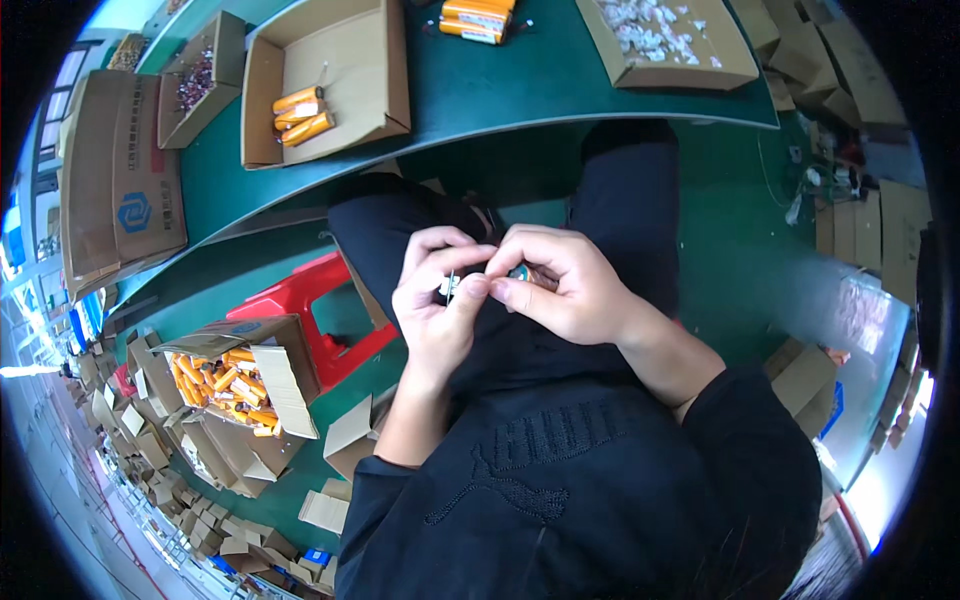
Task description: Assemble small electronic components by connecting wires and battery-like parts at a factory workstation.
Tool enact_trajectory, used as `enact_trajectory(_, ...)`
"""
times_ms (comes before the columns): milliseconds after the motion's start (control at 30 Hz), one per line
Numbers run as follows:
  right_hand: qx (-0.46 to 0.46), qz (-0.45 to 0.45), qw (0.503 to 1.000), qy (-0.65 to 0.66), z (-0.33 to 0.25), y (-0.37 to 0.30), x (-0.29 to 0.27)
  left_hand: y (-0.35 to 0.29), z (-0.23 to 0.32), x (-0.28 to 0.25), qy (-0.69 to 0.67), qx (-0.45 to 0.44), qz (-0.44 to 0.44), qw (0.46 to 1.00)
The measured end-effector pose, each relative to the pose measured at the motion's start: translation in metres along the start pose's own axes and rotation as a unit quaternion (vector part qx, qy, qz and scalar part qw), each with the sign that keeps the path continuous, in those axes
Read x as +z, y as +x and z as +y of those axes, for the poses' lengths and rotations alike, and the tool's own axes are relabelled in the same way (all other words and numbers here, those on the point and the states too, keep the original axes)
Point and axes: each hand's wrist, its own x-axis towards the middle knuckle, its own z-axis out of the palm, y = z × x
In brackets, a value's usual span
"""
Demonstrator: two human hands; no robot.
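Note:
Above my lap, my two hands meet at the fingertips. Between the thumb and fingers of my left hand (432,305) is a small white connector-like piece (449,286) with a thin edge beside it. My right hand (572,285) is closed around a small object with a teal end (519,272). Its fingers cover most of that object, so its kind does not show. The thumbs and index fingertips press close together, and whatever lies between them is too small to make out.
On the green table, an open cardboard tray (355,65) holds orange battery packs (303,115); more orange packs (475,18) lie beside it. A tray of small white parts (650,35) sits at right. Left are a red stool (325,310) and a carton of orange cylinders (230,385).

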Motion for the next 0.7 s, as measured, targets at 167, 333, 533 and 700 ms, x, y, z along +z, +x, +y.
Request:
enact_trajectory(167,-0.007,0.037,0.997,-0.073,-0.011,0.001,0.003,-0.004,-0.004,-0.001,0.016,0.008,0.039,0.999)
enact_trajectory(333,0.024,-0.003,0.991,-0.135,-0.010,-0.001,0.002,0.000,-0.003,-0.016,-0.061,-0.115,0.227,0.965)
enact_trajectory(533,0.144,0.034,0.948,0.281,0.018,0.003,0.022,-0.012,-0.001,-0.074,-0.106,-0.062,0.293,0.948)
enact_trajectory(700,0.257,-0.010,0.869,0.422,0.025,0.023,0.069,-0.043,0.011,-0.114,-0.175,-0.023,0.357,0.917)
